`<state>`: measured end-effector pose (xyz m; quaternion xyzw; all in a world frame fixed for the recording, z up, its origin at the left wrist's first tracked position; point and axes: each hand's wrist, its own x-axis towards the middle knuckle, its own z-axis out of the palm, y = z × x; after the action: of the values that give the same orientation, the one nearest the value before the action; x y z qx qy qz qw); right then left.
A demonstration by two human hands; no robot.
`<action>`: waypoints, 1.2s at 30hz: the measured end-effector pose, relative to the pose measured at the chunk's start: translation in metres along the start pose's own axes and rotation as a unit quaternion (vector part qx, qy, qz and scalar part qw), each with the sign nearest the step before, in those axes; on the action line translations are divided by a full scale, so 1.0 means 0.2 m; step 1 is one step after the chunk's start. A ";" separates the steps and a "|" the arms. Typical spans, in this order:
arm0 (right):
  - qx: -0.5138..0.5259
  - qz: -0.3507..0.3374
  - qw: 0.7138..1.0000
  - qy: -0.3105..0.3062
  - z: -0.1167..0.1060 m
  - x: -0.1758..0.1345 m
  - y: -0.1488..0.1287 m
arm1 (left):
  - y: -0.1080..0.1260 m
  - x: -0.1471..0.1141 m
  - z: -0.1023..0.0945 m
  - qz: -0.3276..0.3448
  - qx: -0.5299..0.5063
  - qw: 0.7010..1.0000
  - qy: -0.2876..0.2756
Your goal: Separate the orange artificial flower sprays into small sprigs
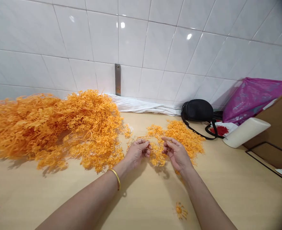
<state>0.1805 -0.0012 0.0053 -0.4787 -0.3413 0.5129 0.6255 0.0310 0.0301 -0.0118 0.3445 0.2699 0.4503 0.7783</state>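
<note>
1. Left hand (137,151): thumb and fingertips clamped on an orange sprig (157,156), mid-bench; exact grip point hidden by the fingers.
2. Right hand (176,154): at the sprig's other side, thumb and index nearly together; can't tell if they pinch it.
3. Small pile (186,135): beyond the right hand, toward the bench (141,201) back edge; partly covered by that hand. Sprig/pile boundary hard to make out.
4. Heap (90,124): left, blocks the back edge; cut off by frame.
5. Floret (180,210): front side; front edge out of frame.
6. Box (272,124): right, cut off.
</note>
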 end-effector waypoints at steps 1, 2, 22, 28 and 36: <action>-0.011 0.013 1.000 -0.018 0.01 -0.01 0.00 | 0.00 0.00 0.00 0.004 0.009 1.000 -0.002; -0.026 0.025 0.999 -0.040 0.01 -0.01 0.01 | -0.01 0.00 0.00 0.008 0.019 1.000 -0.004; -0.209 -0.209 0.953 0.067 0.07 0.00 0.12 | 0.01 -0.06 0.11 0.047 0.135 0.990 -0.003; -0.277 -0.235 0.931 0.022 0.10 -0.02 0.12 | 0.02 -0.05 0.08 -0.012 0.208 0.978 -0.013; -0.100 -0.189 0.943 0.255 -0.08 0.09 0.00 | 0.00 -0.03 0.06 -0.086 0.160 0.983 0.023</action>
<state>0.1990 0.0128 -0.0015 -0.5804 -0.3043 0.2097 0.7257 0.0377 0.0211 -0.0032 0.4299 0.3849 0.3404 0.7424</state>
